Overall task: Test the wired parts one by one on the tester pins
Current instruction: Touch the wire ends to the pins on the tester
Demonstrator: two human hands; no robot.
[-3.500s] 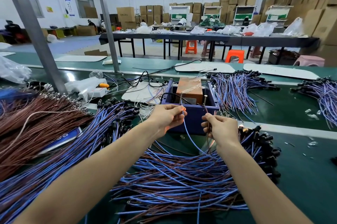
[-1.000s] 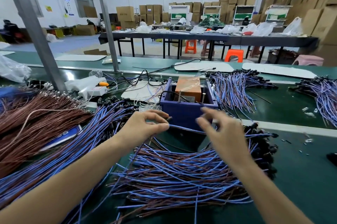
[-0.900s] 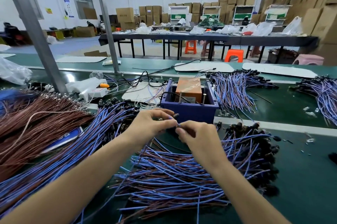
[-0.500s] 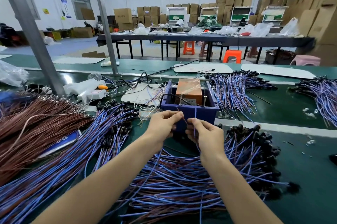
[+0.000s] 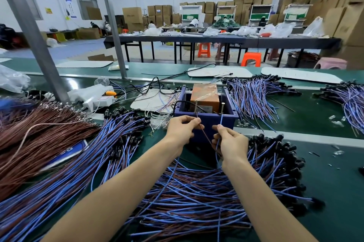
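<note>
Just before the blue tester box (image 5: 204,121), above the pile (image 5: 197,202) on the surface (image 5: 325,163): pinching one wired part (image 5: 207,137), brown wire (image 5: 201,128) in left hand (image 5: 180,131), blue wire (image 5: 221,120) in right hand (image 5: 232,143); light, thin and floppy, so best pinched close to the tips.

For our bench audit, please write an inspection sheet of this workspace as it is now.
Surface: green belt, wire piles on much of it.
Job's things: blue tester box with two upright pins; pile of wired parts before it.
Clutter: white power strip; small clear bits.
Grippers: left hand pinches brown wire below left pin; right hand pinches blue wire rising to right pin, contact unclear.
Cables: black cable crosses the far belt.
Surroundings: cardboard boxes, orange stools, people working far behind.
</note>
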